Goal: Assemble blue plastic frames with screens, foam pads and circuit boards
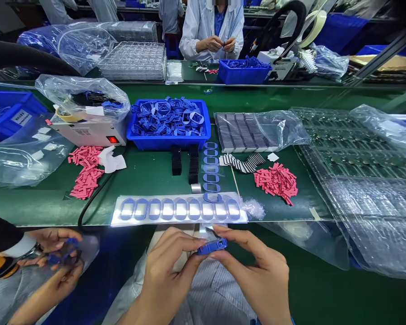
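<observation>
At the far left, a co-worker's hand (49,239) is curling around something blue, too blurred to make out. Farther right on the green counter (145,176), a pile of red strips (86,174) is lying loose, and a white sheet (117,216) is carrying a row of blue-rimmed ovals along the front edge. Below that sheet, the person's left hand (167,262) is pinching the left end of a small blue part (212,247) between thumb and index finger. The part is hanging in the air above the lap, just off the counter, its right end tilting slightly upward. It is looking like moulded plastic: probably light and stiff, a little slippery on its smooth faces, and possibly fragile where openings are thinning the side wall. Its two ends are offering the safest hold, with a mild squeeze, leaving the openings free. At its right end, the right hand (259,266) is closing its fingers too, the thumb pressing from below and the index finger bearing on a thin dark piece (212,233) above; whether that piece is attached, I cannot tell.
</observation>
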A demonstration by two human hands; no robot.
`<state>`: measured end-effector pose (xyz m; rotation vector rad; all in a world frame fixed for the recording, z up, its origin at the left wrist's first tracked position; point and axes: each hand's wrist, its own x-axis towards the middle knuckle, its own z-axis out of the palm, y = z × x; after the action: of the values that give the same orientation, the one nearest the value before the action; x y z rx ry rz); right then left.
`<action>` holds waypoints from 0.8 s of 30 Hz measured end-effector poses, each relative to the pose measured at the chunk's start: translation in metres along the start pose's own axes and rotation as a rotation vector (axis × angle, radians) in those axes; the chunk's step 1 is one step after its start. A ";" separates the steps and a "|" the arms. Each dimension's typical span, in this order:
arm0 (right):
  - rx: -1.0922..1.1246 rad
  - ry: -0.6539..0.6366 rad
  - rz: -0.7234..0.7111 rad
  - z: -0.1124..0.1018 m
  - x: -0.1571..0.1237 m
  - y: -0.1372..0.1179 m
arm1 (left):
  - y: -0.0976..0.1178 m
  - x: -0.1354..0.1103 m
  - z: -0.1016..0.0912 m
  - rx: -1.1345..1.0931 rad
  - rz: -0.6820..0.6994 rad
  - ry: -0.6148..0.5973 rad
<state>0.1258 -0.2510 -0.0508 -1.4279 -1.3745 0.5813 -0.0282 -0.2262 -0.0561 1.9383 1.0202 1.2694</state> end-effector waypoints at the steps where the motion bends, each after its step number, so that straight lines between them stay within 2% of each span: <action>1: 0.047 -0.024 0.036 -0.002 0.001 0.000 | 0.000 -0.001 0.000 -0.012 -0.027 -0.002; 4: 0.188 -0.126 0.121 -0.010 0.001 0.003 | 0.002 -0.003 0.000 -0.061 -0.120 -0.016; 7: 0.296 -0.211 0.149 -0.016 -0.003 0.010 | 0.003 -0.005 0.000 -0.135 -0.201 -0.058; 11: 0.360 -0.218 0.150 -0.020 -0.006 0.014 | 0.006 -0.006 0.002 -0.293 -0.343 -0.118; 18: 0.371 -0.258 0.219 -0.015 -0.002 0.011 | 0.006 -0.007 0.007 -0.384 -0.462 -0.034; 24: 0.389 -0.218 0.190 -0.015 -0.004 0.012 | 0.005 -0.005 0.011 -0.504 -0.538 -0.002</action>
<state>0.1432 -0.2577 -0.0577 -1.2073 -1.2138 1.0923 -0.0178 -0.2343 -0.0584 1.1819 1.0083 1.0749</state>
